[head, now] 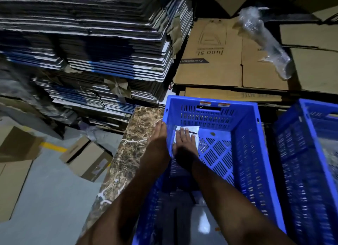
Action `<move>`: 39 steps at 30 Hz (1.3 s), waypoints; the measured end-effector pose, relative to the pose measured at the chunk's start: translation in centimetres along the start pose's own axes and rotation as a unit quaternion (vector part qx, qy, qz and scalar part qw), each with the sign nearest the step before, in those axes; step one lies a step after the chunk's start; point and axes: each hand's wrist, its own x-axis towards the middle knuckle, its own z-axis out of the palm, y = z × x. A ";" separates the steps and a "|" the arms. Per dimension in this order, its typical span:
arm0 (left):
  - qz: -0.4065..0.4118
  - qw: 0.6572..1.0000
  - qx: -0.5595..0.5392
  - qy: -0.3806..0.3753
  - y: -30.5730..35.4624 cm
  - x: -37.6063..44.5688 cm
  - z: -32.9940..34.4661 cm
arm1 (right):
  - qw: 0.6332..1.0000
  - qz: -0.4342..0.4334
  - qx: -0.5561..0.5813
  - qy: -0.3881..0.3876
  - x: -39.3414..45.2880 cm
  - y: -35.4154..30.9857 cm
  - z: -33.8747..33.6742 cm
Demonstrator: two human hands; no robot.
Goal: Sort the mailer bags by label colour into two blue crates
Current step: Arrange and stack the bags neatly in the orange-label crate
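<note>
A blue perforated crate (243, 138) stands on the marble-topped counter in front of me. On its floor at the far left corner lies a white mailer bag (193, 130). My right hand (184, 144) lies flat on the bag with straight fingers pressing it down. My left hand (158, 137) rests on the crate's left rim, fingers extended along the edge. A second blue crate (307, 153) stands to the right, cut off by the frame; something pale shows inside it.
The brown marble counter (131, 153) ends at the left, above a grey floor with cardboard boxes (86, 159). Stacks of flattened cartons (91, 43) rise at the back left. Flat brown cardboard (215, 58) and a bubble-wrap roll (265, 42) lie behind the crates.
</note>
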 end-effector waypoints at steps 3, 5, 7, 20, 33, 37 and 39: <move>0.003 1.000 -0.003 -0.009 0.4 -0.7 -0.4 | 1.000 0.009 -0.005 -0.013 -0.4 0.5 0.1; 0.000 1.000 0.002 -0.010 0.7 -0.9 -0.6 | 1.000 0.012 0.002 -0.005 -0.9 0.8 0.3; 0.010 1.000 0.019 -0.011 0.7 -0.8 -0.5 | 1.000 0.001 0.019 -0.021 -0.5 1.2 0.3; 0.007 0.999 0.029 0.013 1.5 -0.7 -0.7 | 0.996 0.077 -0.038 0.005 -2.5 5.4 -0.1; -0.030 0.999 -0.023 0.014 0.3 -0.6 0.1 | 0.999 0.044 0.000 -0.010 -3.7 1.6 0.7; -0.013 0.999 -0.034 0.030 1.0 -0.6 -0.5 | 0.999 -0.035 0.006 -0.028 -2.7 1.7 0.7; -0.002 0.999 -0.023 0.031 0.7 -0.5 -0.3 | 0.998 -0.036 0.034 -0.031 -1.6 0.8 0.4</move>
